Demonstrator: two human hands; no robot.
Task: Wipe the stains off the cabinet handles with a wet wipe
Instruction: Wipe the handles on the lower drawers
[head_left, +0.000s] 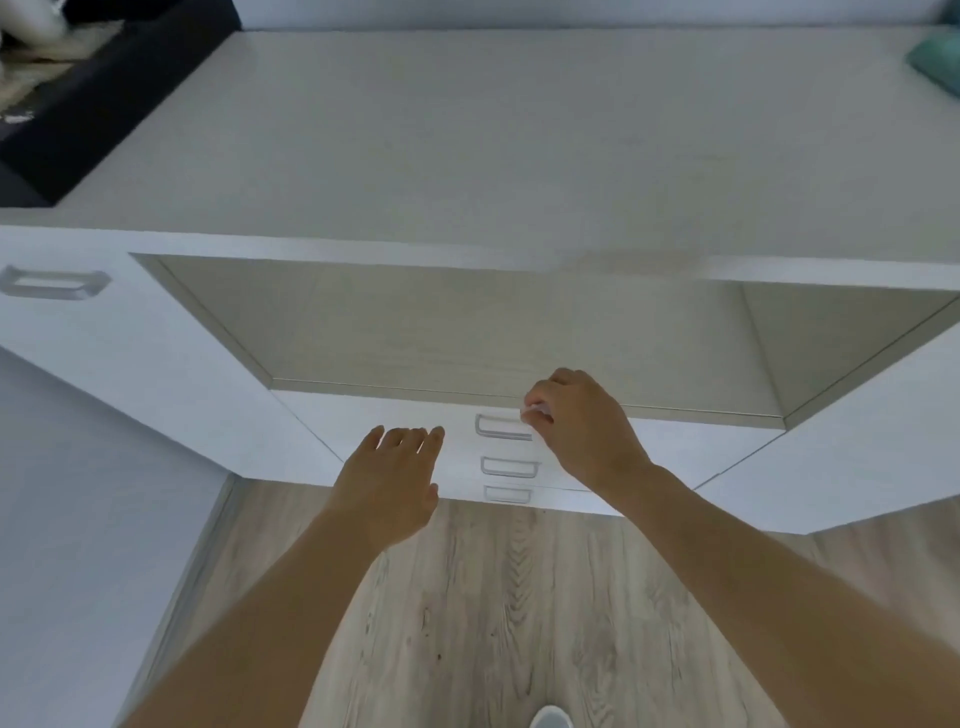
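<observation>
Wet wipe (536, 411) — on top handle (501, 427)

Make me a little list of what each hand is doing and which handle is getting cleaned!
right hand: pinches a wet wipe at the right end of the top handle
left hand: fingers straight, at the drawer front beside that handle; contact unclear
handles below: middle handle and bottom handle, untouched
far-left handle: untouched
floor: wood

Right hand (582, 431) pinches a wet wipe (535, 413) against the top drawer handle (503, 427), right end. Left hand (392, 478), fingers straight, lies at its 9 o'clock.
</observation>
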